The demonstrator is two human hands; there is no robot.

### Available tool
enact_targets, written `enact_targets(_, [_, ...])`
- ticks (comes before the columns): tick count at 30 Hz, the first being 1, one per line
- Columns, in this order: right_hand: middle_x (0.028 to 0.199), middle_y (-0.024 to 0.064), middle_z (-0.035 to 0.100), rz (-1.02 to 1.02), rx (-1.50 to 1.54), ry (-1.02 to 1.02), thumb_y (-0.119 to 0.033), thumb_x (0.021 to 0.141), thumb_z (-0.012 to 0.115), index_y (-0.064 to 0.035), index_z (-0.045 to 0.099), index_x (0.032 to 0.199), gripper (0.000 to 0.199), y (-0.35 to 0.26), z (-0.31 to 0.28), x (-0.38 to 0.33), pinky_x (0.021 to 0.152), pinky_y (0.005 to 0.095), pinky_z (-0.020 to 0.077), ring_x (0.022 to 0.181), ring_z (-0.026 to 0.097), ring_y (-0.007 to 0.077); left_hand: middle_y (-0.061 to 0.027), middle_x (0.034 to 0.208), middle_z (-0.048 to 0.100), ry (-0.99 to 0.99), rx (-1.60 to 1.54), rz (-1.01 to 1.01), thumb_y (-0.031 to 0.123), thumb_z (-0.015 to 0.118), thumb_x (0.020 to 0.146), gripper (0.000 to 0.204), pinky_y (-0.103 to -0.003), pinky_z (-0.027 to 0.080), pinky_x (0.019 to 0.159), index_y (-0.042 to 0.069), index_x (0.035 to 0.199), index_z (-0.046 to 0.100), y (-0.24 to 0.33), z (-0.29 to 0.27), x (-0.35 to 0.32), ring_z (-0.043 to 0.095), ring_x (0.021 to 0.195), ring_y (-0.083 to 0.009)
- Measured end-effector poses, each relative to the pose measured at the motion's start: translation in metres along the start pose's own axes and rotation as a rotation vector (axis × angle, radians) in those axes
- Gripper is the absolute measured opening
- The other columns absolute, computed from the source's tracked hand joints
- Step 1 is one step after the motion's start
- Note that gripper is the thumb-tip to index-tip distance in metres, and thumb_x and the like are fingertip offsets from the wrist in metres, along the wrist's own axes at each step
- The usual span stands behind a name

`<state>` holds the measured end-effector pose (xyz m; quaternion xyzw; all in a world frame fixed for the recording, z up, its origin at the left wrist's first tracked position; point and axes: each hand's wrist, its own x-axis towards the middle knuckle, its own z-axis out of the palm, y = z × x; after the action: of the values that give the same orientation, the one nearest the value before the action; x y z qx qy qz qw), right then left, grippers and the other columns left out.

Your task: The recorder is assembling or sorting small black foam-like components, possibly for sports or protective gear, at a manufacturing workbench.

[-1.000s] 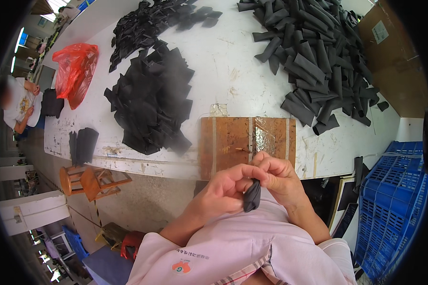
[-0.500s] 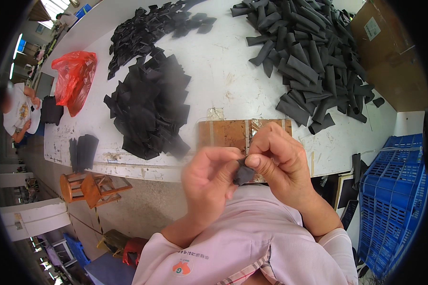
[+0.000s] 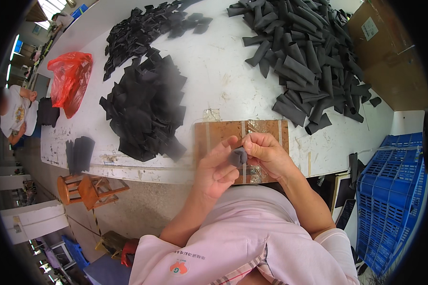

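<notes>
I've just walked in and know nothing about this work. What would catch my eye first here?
Probably the two bare hands at the near table edge: the left hand and right hand pinch a small dark folded fabric piece between them, above a brown taped cardboard sheet. On the white worktable, a heap of flat black fabric squares lies left, a pile of rolled dark fabric pieces far right, and a bright red plastic bag at the left edge.

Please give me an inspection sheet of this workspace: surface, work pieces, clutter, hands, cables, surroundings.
Surface: white table, scuffed; brown board at its near edge.
Work pieces: small dark piece; pile of flat black pieces; pile of rolled dark pieces.
Clutter: red plastic bag.
Hands: left hand and right hand both pinch the small piece.
Cables: nothing seen.
Surroundings: blue crate, wooden stool, cardboard box, another person.
</notes>
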<state>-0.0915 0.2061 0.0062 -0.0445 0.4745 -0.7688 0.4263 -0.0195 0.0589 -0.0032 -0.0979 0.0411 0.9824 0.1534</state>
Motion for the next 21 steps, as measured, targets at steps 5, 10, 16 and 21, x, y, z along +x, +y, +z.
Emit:
enact_targets(5, [0.064,-0.0039,0.047,-0.206,-0.255,-0.110,-0.025,0.085,0.054,-0.0029,0.055,0.074,0.025,-0.039,0.028,-0.002,0.052,0.0216,0.0343,0.060,0.039,0.0053,-0.0099,0.081,0.059,-0.058,-0.374,0.000,0.007,0.049,0.081,0.038,-0.016,0.021,0.031,0.000,0.117,0.041,0.007,0.034,-0.004,0.030,0.033,-0.0025])
enact_targets(10, [0.066,-0.0031,0.048,-0.034,-0.431,-0.034,-0.026,0.086,0.053,-0.0011,0.055,0.075,0.027,-0.007,-0.001,0.012,0.054,0.0227,0.0361,0.061,0.041,0.0064,-0.0072,0.083,0.058,0.036,0.105,0.050,0.011,0.048,0.085,0.028,-0.017,0.026,0.036,0.004,0.113,0.048,0.009,0.004,-0.005,0.038,0.044,-0.0031])
enact_targets(16, [0.064,-0.0022,0.047,-0.144,-0.299,-0.061,-0.028,0.084,0.055,-0.0011,0.054,0.076,0.028,-0.003,-0.006,0.012,0.054,0.0247,0.0368,0.058,0.043,0.0090,-0.0067,0.105,0.054,0.120,1.436,0.776,0.006,0.057,0.080,0.025,-0.021,0.043,0.064,0.000,0.103,0.053,0.003,0.037,-0.002,0.054,0.078,-0.0126])
enact_targets(21, [0.072,0.0030,0.049,-0.803,-0.906,0.093,-0.028,0.080,0.060,-0.0011,0.052,0.078,0.028,-0.027,0.007,-0.003,0.053,0.0254,0.0381,0.063,0.046,0.0143,-0.0094,0.091,0.059,-0.069,1.596,0.866,0.001,0.054,0.081,0.008,-0.025,0.042,0.074,-0.003,0.088,0.055,0.008,0.043,-0.002,0.054,0.081,-0.0150])
